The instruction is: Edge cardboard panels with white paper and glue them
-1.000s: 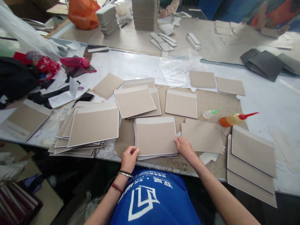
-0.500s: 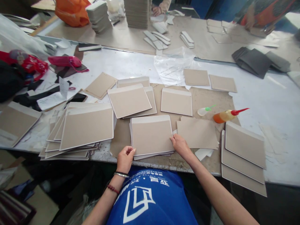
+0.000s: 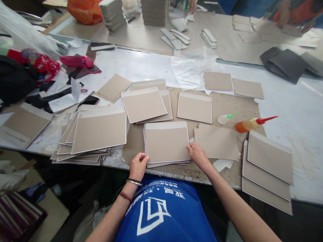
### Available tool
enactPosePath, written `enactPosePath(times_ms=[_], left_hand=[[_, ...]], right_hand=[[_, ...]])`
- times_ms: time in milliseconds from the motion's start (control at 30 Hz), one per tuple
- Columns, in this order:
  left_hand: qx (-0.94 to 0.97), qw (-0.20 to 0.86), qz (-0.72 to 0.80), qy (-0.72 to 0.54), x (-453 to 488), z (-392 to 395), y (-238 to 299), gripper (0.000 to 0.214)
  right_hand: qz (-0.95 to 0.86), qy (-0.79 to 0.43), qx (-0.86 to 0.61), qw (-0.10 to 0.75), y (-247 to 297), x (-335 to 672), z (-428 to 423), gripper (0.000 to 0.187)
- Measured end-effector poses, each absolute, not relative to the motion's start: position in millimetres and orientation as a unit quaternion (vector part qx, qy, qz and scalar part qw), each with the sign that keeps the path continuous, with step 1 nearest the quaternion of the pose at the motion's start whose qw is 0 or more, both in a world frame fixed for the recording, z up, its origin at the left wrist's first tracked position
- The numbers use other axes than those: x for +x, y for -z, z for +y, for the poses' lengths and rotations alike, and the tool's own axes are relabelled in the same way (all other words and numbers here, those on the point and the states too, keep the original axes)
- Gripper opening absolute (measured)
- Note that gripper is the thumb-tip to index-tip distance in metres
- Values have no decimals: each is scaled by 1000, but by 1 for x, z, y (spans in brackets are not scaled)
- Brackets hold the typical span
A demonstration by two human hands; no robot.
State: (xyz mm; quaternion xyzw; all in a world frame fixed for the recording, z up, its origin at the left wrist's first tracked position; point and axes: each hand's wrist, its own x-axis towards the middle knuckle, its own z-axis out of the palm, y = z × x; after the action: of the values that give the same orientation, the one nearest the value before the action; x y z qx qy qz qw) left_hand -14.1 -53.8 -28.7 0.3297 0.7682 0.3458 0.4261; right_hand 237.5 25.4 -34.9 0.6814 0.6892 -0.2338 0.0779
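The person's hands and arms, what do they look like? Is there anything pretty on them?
Both the left hand and right hand are bare, with no gloves. The left wrist has a shiny silver-coloured bangle and a dark red bead bracelet. No bracelet shows on the right arm, and no sleeves show on either forearm.

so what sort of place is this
It looks like a workshop for hand assembly, judging by the central stack of flat beige rectangular panels, the orange-tinted plastic bottle with a red nozzle and the tall stack of thin grey-brown pieces farther back.
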Motion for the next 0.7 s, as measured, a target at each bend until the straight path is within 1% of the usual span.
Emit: enactPosePath(times_ms=[267, 700], left_hand=[[345, 428, 766, -334, -17, -56, 33, 24], [346, 434, 759, -341, -17, -56, 33, 24]], right_hand=[[688, 235, 683, 73, 36, 238, 25, 16], [683, 237, 686, 76, 37, 237, 25, 16]])
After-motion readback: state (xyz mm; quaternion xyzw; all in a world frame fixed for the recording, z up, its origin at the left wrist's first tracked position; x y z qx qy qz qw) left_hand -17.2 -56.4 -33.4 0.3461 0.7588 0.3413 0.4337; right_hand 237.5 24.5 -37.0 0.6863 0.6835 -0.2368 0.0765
